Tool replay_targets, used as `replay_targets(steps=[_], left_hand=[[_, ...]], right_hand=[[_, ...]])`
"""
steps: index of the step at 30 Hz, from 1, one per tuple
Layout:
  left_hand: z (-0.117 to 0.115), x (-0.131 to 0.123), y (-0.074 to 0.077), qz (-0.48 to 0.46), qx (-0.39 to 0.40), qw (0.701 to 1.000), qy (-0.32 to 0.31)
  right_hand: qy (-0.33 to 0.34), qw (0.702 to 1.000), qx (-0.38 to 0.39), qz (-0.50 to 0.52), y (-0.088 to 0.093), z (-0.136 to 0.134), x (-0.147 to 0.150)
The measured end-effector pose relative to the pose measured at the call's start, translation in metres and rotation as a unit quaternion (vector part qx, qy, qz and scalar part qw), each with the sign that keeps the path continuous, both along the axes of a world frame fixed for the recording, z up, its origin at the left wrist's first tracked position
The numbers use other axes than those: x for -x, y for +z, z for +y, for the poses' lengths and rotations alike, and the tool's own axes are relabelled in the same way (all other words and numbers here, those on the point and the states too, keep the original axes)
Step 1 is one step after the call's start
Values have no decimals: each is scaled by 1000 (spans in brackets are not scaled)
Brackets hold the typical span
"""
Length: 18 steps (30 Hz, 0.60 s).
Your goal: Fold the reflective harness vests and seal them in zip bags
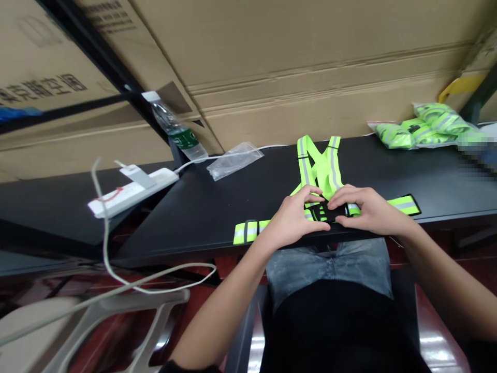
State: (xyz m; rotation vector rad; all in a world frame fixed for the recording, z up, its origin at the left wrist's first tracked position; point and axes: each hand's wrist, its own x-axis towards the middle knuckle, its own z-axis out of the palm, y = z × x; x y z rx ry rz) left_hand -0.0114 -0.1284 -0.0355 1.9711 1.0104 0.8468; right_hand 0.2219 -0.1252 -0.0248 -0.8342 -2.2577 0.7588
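Observation:
A neon-yellow reflective harness (320, 171) lies flat on the black desk (186, 223), its silver-striped straps forming a Y toward the back and a waist belt running left and right. My left hand (293, 217) and my right hand (368, 210) both grip the harness at its middle, fingertips close together. Between them sits a black webbing section with a buckle (325, 211), partly hidden by my fingers. The belt's ends stick out beyond each hand.
Bagged yellow harnesses (429, 129) lie at the back right. Behind the desk stand large cardboard boxes (310, 67). To the left are a clear plastic bag (235, 160), a water bottle (178, 129) and a white power strip (134, 191) with trailing cable (155, 285).

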Motion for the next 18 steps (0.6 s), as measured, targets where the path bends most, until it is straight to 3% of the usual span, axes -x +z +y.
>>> replay_targets(steps=[6, 10, 14, 18], left_hand=[[5, 0, -5, -17, 14, 999, -28], [6, -2, 1, -15, 6, 998, -63], [6, -5, 8, 21, -37, 995, -85], [8, -7, 6, 38, -46, 994, -92]], right_hand=[[-16, 1000, 7, -7, -3, -4, 5], [17, 999, 41, 25, -6, -5, 10], [28, 999, 18, 38, -8, -5, 14], [21, 1000, 2, 20, -9, -6, 15]])
